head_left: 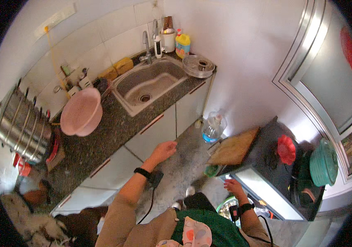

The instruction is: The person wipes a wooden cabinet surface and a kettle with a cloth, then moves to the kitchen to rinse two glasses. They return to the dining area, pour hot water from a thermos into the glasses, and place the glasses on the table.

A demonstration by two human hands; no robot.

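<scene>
My left hand [163,152] is over the floor in front of the white base cabinet [152,134], fingers loosely bent and nothing visible in it. A black wristband [142,173] with a small dark box [156,179] and cable sits on that wrist. My right hand [235,188], slightly blurred, is lower right beside the light-coloured front panel [258,186] of a dark-topped unit, its fingers a little apart. I see no object in it; whether it touches the panel's edge I cannot tell. Below it is a green-rimmed basin [225,204], partly hidden by my arm.
A dark counter [114,123] bears a pink basin [81,112], a steel steamer pot [24,123] and a steel sink [151,83] with a clear lidded pan [198,66]. Right are a water jug [214,126], cutting board [234,146], red bowl [286,149] and green baskets [323,162].
</scene>
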